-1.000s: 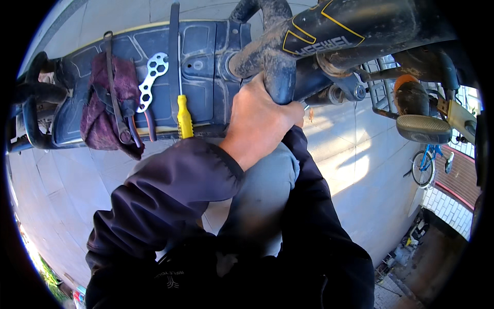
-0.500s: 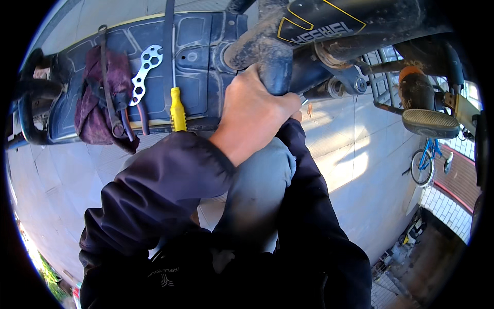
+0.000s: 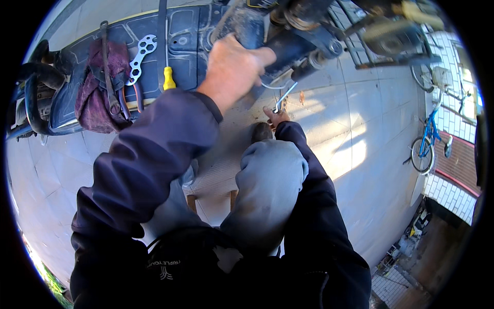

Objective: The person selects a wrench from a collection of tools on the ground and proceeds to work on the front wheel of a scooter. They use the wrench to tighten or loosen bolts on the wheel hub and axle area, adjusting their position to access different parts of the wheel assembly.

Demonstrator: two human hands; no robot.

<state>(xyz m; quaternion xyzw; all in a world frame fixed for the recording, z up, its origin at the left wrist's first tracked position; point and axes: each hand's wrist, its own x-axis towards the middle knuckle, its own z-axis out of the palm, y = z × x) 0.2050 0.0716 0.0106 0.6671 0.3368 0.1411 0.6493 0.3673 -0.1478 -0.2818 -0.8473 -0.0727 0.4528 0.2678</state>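
Note:
My left hand point(image 3: 234, 67) is closed round a dirty black tube point(image 3: 242, 28) of a vehicle frame at the top, its thumb pointing right. Lower and to the right, my right hand point(image 3: 278, 117) pinches a thin, silver, L-shaped hex key point(image 3: 287, 96) that slants up toward the frame. The key's tip appears apart from the frame. A thin pale cable point(image 3: 277, 86) loops just below the black frame parts, between the two hands.
On the black footboard point(image 3: 188, 64) at left lie a yellow-handled screwdriver point(image 3: 169, 78), a silver multi-hole spanner point(image 3: 140, 59), a long dark wrench point(image 3: 108, 72), pliers point(image 3: 138, 98) and a purple cloth point(image 3: 92, 103). A blurred pedal point(image 3: 393, 37) hangs upper right. A blue bicycle point(image 3: 426, 144) stands beyond.
The frame, footboard and tools have shifted upward in view. My left hand has moved up and left with the tube. My right hand and the hex key have come out from behind it.

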